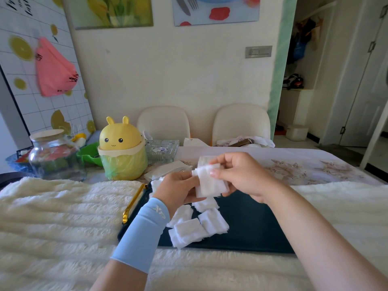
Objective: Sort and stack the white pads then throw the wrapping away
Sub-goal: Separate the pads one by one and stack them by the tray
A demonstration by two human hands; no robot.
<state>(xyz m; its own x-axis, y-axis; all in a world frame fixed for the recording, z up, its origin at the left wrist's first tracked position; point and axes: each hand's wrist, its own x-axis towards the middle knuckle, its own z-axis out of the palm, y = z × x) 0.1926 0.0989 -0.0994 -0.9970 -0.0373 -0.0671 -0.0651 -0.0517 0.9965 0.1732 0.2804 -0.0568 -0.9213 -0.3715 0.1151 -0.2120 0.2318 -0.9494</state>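
The stack (210, 181) of white pads is up in the air between your two hands, over the dark tray (252, 223). The pads look soft and thin, and they do not line up yet: one pokes out at the top. I think a pad could slip out and fall if you let go with one hand too soon. It could land on the fluffy blanket (63, 206), where white on white is hard to find. The pads may also bend or fray if you squeeze hard.

Your left hand (178, 190) holds the stack from the left and from below, with its fingers curled round it. Your right hand (237, 175) pinches the top part with thumb and fingertips. So the stack sits in both grips, and neither hand is free.

Just under your hands, the loose pads (195, 225) lie in a messy heap on the left part of the tray. Some lie on top of each other. I think they are not sorted yet, so a lot is left to do.

Behind your left hand lies a flat white thing (168, 170) that may be the wrapping; I cannot tell for sure. The yellow bin (122, 152) stands just left of it. Reaching there with full hands could drop pads.
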